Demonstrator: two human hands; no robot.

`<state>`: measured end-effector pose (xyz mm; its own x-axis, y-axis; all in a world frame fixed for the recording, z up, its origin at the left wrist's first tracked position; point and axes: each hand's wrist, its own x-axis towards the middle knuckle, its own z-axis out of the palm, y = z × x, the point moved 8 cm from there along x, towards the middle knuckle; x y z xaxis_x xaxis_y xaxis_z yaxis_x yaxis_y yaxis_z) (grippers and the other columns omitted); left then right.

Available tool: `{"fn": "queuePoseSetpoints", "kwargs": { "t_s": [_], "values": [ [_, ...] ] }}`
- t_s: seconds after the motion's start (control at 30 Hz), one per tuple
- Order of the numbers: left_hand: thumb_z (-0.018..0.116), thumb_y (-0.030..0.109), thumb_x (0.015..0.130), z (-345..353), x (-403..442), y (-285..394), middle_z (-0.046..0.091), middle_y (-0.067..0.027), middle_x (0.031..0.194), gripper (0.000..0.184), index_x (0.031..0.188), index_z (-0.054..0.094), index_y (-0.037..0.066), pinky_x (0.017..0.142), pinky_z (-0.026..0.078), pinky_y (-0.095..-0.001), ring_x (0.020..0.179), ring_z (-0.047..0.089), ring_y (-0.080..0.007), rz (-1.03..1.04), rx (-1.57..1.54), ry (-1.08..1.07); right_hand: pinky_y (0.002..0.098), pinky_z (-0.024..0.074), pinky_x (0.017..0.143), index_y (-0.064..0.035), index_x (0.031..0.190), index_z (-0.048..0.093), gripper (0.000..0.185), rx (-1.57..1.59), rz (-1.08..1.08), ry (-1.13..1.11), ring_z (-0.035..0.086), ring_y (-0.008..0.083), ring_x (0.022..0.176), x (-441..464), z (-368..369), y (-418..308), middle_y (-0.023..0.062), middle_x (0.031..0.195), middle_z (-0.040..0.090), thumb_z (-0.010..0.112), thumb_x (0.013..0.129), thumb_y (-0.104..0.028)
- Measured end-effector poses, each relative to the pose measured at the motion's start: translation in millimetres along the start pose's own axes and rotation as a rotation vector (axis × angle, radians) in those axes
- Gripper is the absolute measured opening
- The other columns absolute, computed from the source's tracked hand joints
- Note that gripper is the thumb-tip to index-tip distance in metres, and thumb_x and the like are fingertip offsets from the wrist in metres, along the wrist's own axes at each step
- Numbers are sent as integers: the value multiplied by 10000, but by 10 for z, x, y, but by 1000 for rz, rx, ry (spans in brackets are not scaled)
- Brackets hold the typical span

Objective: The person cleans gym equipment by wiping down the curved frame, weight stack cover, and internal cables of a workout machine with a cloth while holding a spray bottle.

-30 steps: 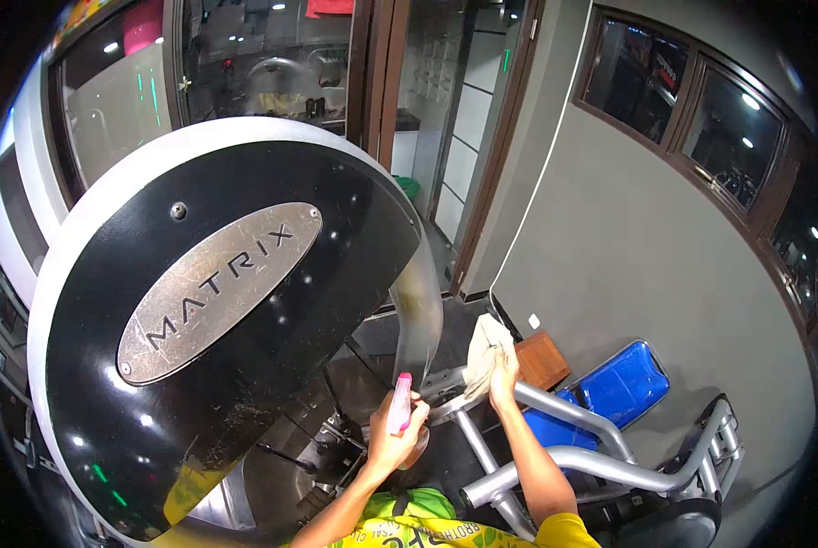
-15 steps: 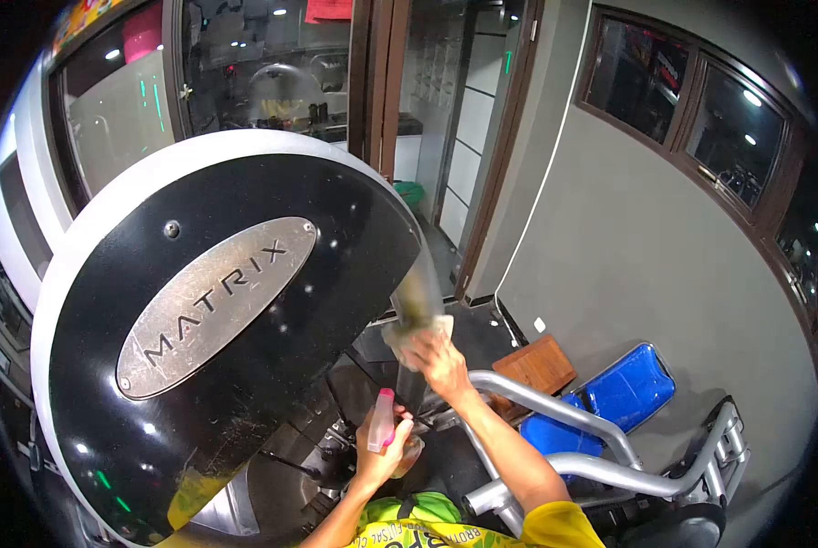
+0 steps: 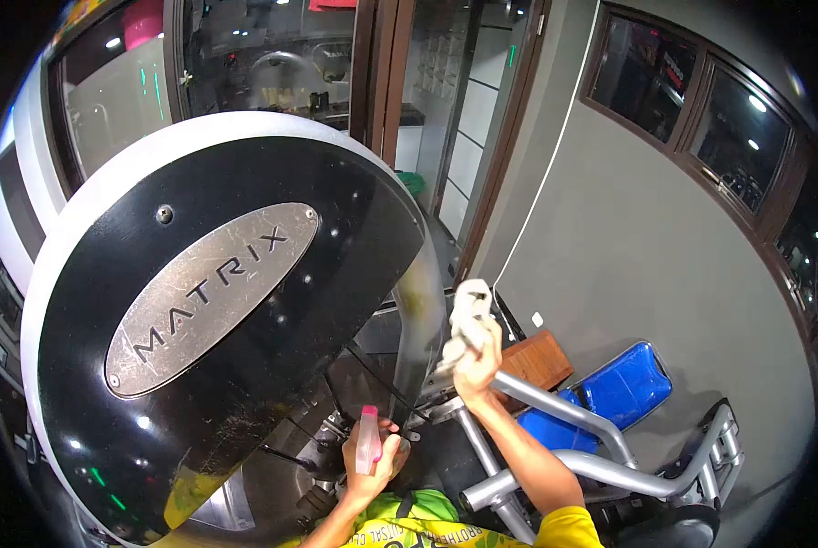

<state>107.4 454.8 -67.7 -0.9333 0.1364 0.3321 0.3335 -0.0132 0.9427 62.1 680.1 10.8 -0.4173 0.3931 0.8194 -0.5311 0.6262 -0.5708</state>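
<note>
My left hand (image 3: 379,475) is wrapped round a spray bottle (image 3: 367,447) with a pale head and a pink nozzle tip; the hand hides most of its body. In my right hand (image 3: 478,373) is a bunched white cloth (image 3: 469,309), raised to the right of the machine's pale upright (image 3: 418,315) and apart from it. Beside both hands stands the large black round cover (image 3: 336,274) of a gym machine, with a white rim and an oval metal badge (image 3: 213,297) reading MATRIX.
Silver tubular bars (image 3: 573,411) run under my right forearm. Behind them lie a blue padded piece (image 3: 626,384) and a brown wooden block (image 3: 537,358) near the grey wall (image 3: 646,247). A brown-framed glass door (image 3: 477,119) stands beyond the machine.
My right hand has lifted the cloth off the pale upright, up and to the right. The left hand with the spray bottle has shifted slightly left and down.
</note>
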Motion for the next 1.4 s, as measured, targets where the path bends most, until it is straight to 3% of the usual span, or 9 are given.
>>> {"fn": "queuePoseSetpoints", "kwargs": {
  "t_s": [0.13, 0.23, 0.6, 0.7, 0.8, 0.87, 0.97, 1.2, 1.4],
  "values": [
    [618, 39, 882, 38, -64, -49, 637, -94, 952, 236, 1101, 542, -5, 669, 508, -266, 756, 617, -124, 28, -86, 18, 463, 370, 1079, -82, 959, 682, 227, -608, -764, -650, 537, 316, 1167, 195, 909, -480, 123, 1184, 609, 563, 765, -74],
    [641, 32, 864, 84, -87, -33, 644, -104, 933, 235, 1074, 549, -19, 694, 509, -267, 782, 626, -131, 18, -166, 26, 438, 293, 1123, -134, 972, 666, 258, -700, -930, -739, 454, 281, 1280, -243, 1292, -9, 111, 1142, 632, 581, 736, -196],
    [636, 5, 864, 147, -170, -134, 618, -107, 978, 259, 1104, 542, -14, 707, 520, -282, 864, 614, -159, 8, -152, -77, 410, 270, 1144, -84, 948, 678, 257, -806, -1047, -1129, 532, 247, 1197, -1462, 781, 732, 119, 1114, 646, 556, 755, -200],
    [660, 27, 848, 145, -159, -167, 644, -109, 927, 249, 1067, 551, -19, 721, 519, -290, 821, 639, -163, -45, -203, -41, 478, 270, 1136, -128, 969, 660, 224, -564, -772, -1355, 585, 213, 1102, -1460, 627, 743, 71, 1022, 661, 572, 767, -166],
    [676, 46, 832, 119, -143, -168, 669, -110, 876, 240, 1031, 562, -23, 730, 521, -295, 787, 663, -176, 23, -158, -4, 451, 205, 1167, -142, 1103, 643, 358, -489, -492, -1300, 593, 211, 1069, -1178, 416, 574, 43, 1047, 677, 581, 751, -129],
    [672, 50, 833, 90, -123, -131, 670, -110, 874, 237, 1031, 563, -20, 726, 521, -296, 780, 664, -182, 73, -91, -6, 477, 464, 866, -71, 1041, 598, 247, -465, -88, -1312, 641, 333, 897, -924, 358, 636, 163, 817, 655, 589, 795, -89],
    [679, 66, 821, 58, -99, -211, 674, -113, 894, 250, 1032, 567, -11, 718, 517, -295, 767, 660, -180, -1, -39, 19, 468, 492, 728, -35, 994, 551, 147, -409, 61, -1307, 625, 376, 869, -416, 280, 277, 183, 815, 629, 569, 876, -121],
    [682, 57, 822, 149, -78, -122, 668, -112, 886, 249, 1031, 567, -16, 733, 517, -296, 787, 655, -166, 10, -175, 27, 384, 488, 775, -108, 911, 664, 135, -398, -215, -709, 555, 281, 870, 757, 317, -309, 86, 940, 547, 625, 794, -54],
    [670, 40, 838, 176, -85, -63, 662, -123, 869, 227, 1024, 568, -41, 749, 520, -309, 803, 655, -180, 50, -215, 16, 371, 512, 799, -54, 972, 676, 158, -166, 1, -89, 636, 286, 890, 694, 498, 37, 114, 975, 635, 645, 819, -73]
  ]
}}
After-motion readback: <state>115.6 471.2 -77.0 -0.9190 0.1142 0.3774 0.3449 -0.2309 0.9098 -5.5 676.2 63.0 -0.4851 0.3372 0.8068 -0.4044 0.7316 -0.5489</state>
